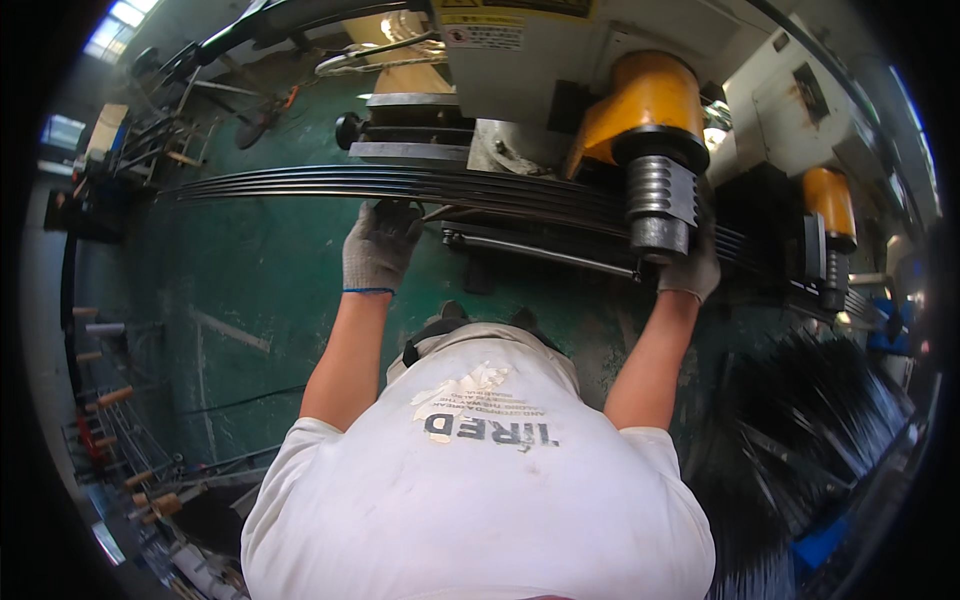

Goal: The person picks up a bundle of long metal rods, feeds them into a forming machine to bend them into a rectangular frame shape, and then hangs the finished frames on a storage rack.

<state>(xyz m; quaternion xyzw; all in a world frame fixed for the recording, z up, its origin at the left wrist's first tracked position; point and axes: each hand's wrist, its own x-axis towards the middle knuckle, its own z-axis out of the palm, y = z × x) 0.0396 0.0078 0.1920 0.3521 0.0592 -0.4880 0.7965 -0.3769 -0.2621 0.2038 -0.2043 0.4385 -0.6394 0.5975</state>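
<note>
A bundle of several long, thin dark metal bars (300, 182) runs left to right in front of me and passes beneath a ribbed metal cylinder on the machine. My left hand (380, 248), in a grey knit glove with a blue cuff edge, is closed at the near edge of the bars, its fingertips dark. My right hand (692, 275), gloved too, reaches in beside the ribbed cylinder (660, 205) near the bars. The cylinder and machine shadow hide most of its fingers, so its grip does not show.
An orange machine head (655, 100) holds the cylinder; a second orange unit (828, 205) stands farther right. A metal rod (540, 252) lies along the machine's near side. Piled dark strips (810, 410) sit at lower right. Tools and racks (120, 400) line the left, beside the green floor (240, 290).
</note>
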